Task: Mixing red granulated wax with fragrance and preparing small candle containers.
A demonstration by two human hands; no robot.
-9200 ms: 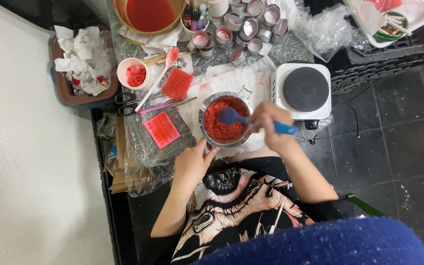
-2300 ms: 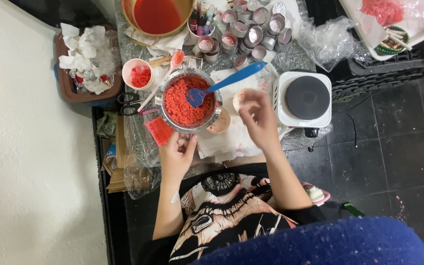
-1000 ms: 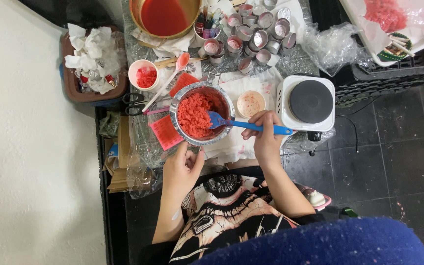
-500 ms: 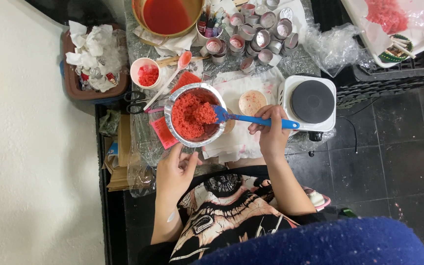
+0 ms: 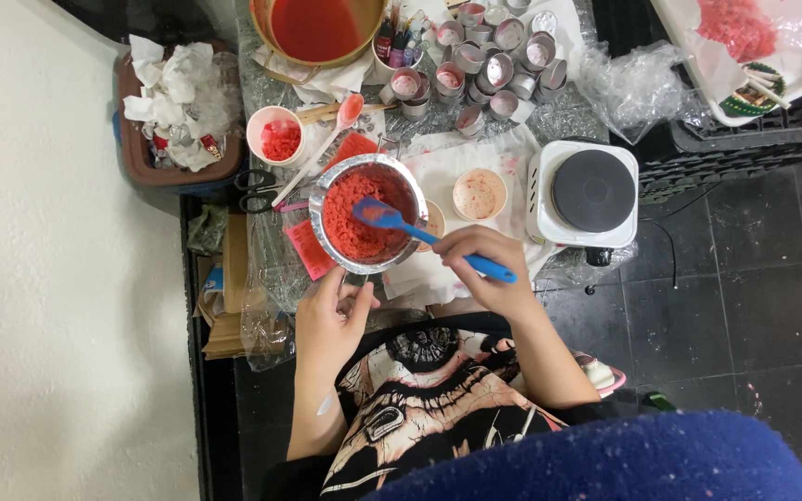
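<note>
A cluttered worktable (image 5: 475, 162) covered in crinkled clear plastic stands between a pale wall and a dark tiled floor. At its middle sits one metal pot (image 5: 368, 213) filled with red crumbly flakes, and everything else is placed around it. The left hand (image 5: 329, 320) is just below the pot, fingers curled around what looks like its handle, though the handle itself is mostly hidden. The right hand (image 5: 486, 271), below and to the right of the pot, is closed around the shaft of one blue spatula (image 5: 424, 236), whose blade rests in the red flakes.

Right of the pot lies one small round dish (image 5: 480, 193) with pink residue, and farther right one white single-burner hotplate (image 5: 588, 193). Up and to the left of the pot stands one white cup (image 5: 277, 135) holding red flakes, with one spoon (image 5: 319, 150) (its bowl coated red) lying between cup and pot. Above the pot sits one large round pan (image 5: 319, 28) of red liquid, and to the upper right a cluster of small metal tins (image 5: 494, 60), too crowded to count exactly. Far left of the pot, one brown tray (image 5: 132, 158) holds crumpled tissues.
</note>
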